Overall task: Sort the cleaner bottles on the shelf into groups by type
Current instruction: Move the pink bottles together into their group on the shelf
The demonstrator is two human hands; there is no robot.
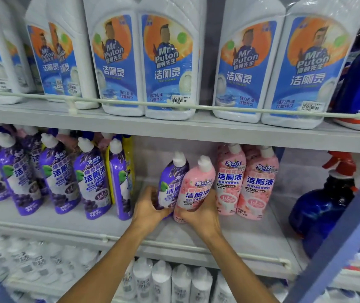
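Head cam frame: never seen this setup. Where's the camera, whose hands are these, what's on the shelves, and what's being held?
There is no machine here: a person is sorting by hand. The single picture comes from a wide-angle camera worn on their head, looking forward and down, so both arms enter from the bottom.

The left hand grips a purple bottle and the right hand grips a pink bottle. Both are tilted, side by side, at the middle shelf.

On that shelf, a row of purple bottles stands to the left, two pink bottles stand to the right, and a blue spray bottle with a red trigger sits further right. Big white bottles line the shelf above, and smaller white bottles fill the one below.
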